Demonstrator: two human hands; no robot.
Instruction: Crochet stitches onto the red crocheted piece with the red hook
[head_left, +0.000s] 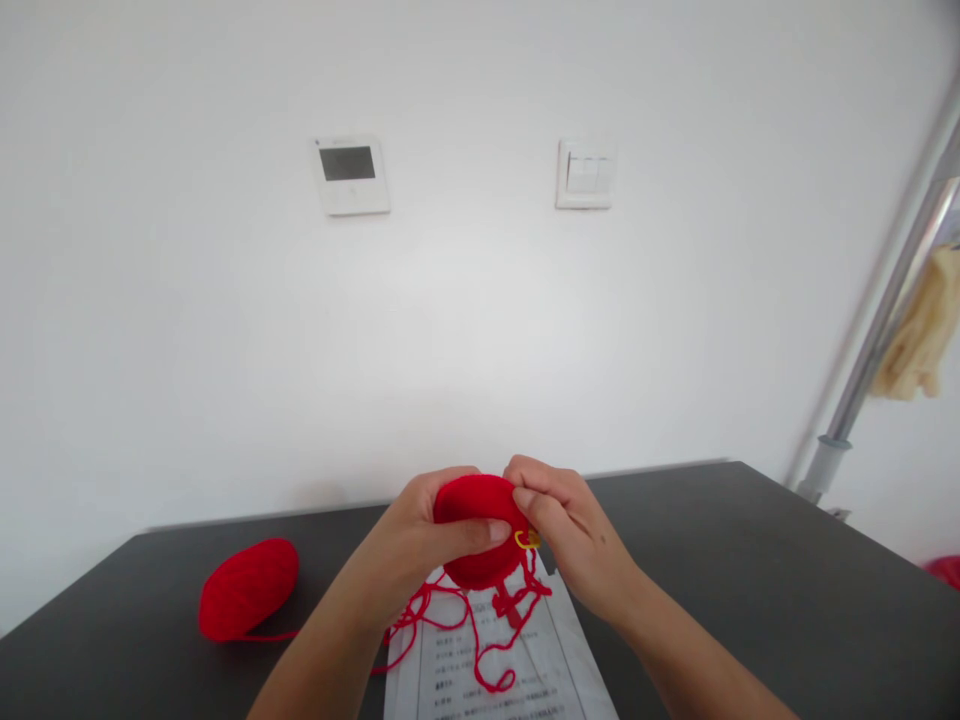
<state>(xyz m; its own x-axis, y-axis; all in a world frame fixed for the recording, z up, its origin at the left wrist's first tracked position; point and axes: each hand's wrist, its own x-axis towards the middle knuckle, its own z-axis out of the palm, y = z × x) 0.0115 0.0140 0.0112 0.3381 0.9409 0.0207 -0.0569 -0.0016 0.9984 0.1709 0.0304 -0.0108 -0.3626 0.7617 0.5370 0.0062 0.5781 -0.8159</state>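
Between my two hands is a round red crochet piece (480, 555), held up above the table. My left hand (431, 530) grips its left side, the thumb lying across the front face and the fingers behind. At the upper right edge, my right hand (559, 510) pinches the rim between thumb and fingers. A yellow stitch marker (527, 539) hangs on the piece's right side, close to my right hand. Loose red yarn (491, 650) trails below in loops. The red yarn ball (250, 590) lies on the table to the left.
Printed paper sheets (457, 670) lie under the hands on the dark table (720, 580). Behind the table rises a white wall with a control panel (351, 178) and a light switch (585, 174). A metal pole (870, 365) and a cream cloth (919, 330) are at right.
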